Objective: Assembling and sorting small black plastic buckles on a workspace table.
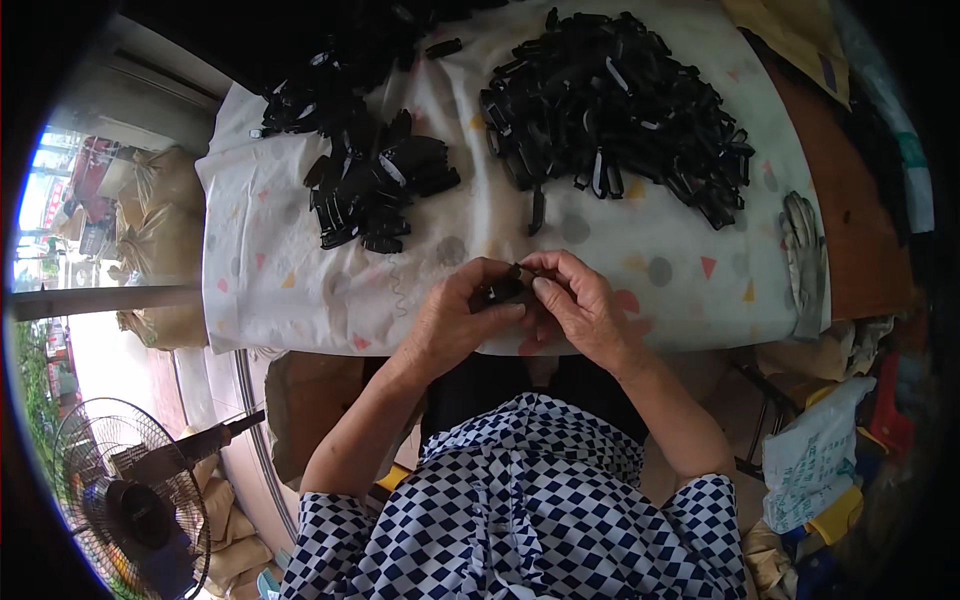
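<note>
Close to the table's front edge, my left hand is closed around a small black plastic part, whose glossy surface shows between thumb and fingers. My right hand meets it there, thumb and forefinger pinched at the part's upper end; what they grip is too small to make out. Beyond my right hand spreads a large heap of black elongated plastic pieces. A looser pile of black pieces lies past my left hand. One single black piece sticks out toward me from the large heap.
A patterned white cloth covers the table. Pale gloves lie at its right edge. A standing fan is at the lower left, near brown sacks. To my right hangs a white plastic bag.
</note>
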### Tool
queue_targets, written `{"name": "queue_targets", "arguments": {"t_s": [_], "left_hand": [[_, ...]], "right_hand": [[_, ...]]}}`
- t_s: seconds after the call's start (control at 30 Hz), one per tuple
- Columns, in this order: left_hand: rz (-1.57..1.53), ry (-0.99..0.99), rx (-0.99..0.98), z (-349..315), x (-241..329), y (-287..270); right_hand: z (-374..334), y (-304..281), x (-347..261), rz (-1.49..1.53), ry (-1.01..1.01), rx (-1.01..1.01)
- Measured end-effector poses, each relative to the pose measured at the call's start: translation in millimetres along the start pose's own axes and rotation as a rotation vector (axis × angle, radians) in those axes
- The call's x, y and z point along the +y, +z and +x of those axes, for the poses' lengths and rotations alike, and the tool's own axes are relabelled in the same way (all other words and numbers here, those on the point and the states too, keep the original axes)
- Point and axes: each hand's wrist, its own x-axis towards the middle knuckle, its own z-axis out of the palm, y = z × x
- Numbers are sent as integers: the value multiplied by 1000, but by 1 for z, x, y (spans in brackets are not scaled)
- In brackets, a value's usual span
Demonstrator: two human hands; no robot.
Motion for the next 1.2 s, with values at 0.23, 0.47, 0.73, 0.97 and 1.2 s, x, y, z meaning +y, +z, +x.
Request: {"name": "queue_targets", "arguments": {"t_s": [0.23, 0.47, 0.73, 0.97, 1.2], "left_hand": [[-423, -23, 192, -8, -8, 13], [421, 181, 142, -10, -9, 9], [94, 107, 16, -14, -22, 0], [325, 184, 155, -18, -14, 12], [478, 311, 157, -19, -18, 9]], "right_hand": [[-4, 6, -9, 34, 65, 69], [-5, -11, -6, 40, 14, 70], [-3, -1, -15, 46, 125, -1], [-3, -9, -13, 200, 182, -46], [-2, -12, -16, 233, 243, -110]]}}
